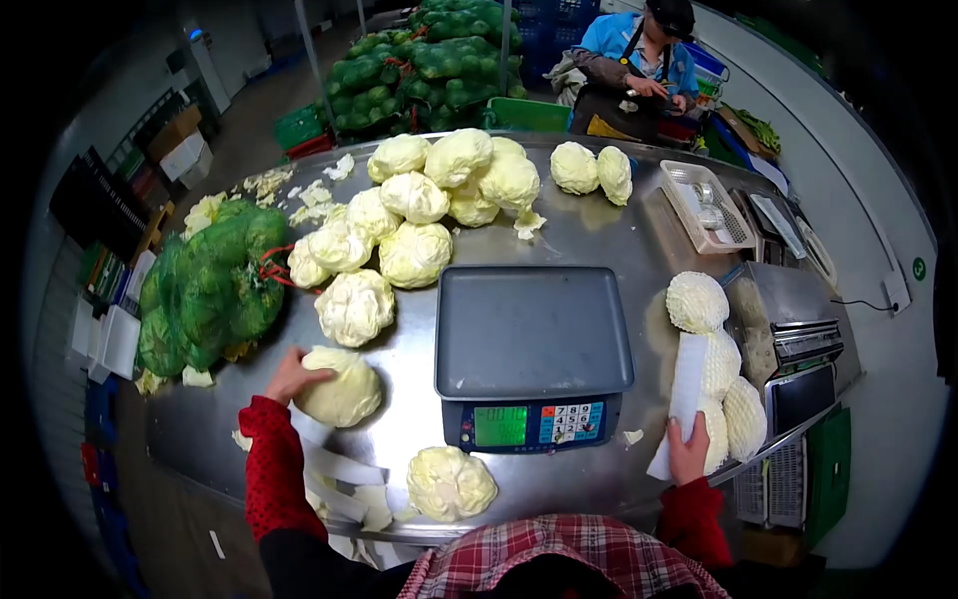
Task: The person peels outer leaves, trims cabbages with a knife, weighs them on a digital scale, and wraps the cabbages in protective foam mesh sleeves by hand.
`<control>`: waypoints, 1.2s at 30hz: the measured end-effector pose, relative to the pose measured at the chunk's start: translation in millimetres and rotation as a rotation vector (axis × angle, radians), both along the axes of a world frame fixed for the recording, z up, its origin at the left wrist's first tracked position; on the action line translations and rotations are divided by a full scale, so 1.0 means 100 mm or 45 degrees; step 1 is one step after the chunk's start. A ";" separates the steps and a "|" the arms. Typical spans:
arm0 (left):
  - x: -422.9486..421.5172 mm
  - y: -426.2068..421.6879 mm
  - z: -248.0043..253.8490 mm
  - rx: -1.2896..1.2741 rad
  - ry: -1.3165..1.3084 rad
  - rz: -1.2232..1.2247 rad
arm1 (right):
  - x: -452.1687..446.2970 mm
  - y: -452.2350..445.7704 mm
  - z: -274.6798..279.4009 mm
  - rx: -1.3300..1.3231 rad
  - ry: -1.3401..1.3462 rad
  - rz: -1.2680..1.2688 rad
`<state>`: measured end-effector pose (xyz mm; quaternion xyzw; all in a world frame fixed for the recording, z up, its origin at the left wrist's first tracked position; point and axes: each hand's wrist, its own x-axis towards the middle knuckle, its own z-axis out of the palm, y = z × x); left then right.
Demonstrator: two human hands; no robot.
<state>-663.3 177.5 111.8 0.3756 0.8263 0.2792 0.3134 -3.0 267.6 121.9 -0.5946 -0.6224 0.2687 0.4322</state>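
Observation:
My left hand (pixel 290 376) is wrapped round the left side of a pale cabbage (pixel 341 387) at the table's left front. My right hand (pixel 689 451) pinches the lower end of a flat white foam sleeve (pixel 687 384). That sleeve lies against several cabbages in white foam netting (pixel 720 361) on the right. Between my hands stands a scale (pixel 534 334) with a bare grey tray and a lit green display. A single cabbage (pixel 451 483) rests in front of the scale, near the table edge. Behind my left hand is another peeled cabbage (pixel 355 307).
Several peeled cabbages (pixel 414 197) are heaped at the back. A green net sack of cabbages (pixel 215 285) lies left, with leaf scraps around it. A white basket (pixel 707 208) and a wrapping machine (pixel 793 329) are at right. A co-worker (pixel 639 70) stands behind the table.

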 end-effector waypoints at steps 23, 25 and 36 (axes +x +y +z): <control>3.44 1.09 0.50 1.019 1.549 -0.499 | -0.25 0.55 0.12 -0.070 0.331 0.689; 3.61 1.18 0.44 0.997 1.652 -0.544 | -0.21 0.52 0.22 -0.046 0.395 0.662; 4.48 0.71 0.62 1.134 -0.087 -0.348 | -0.39 0.43 0.15 0.074 0.267 0.858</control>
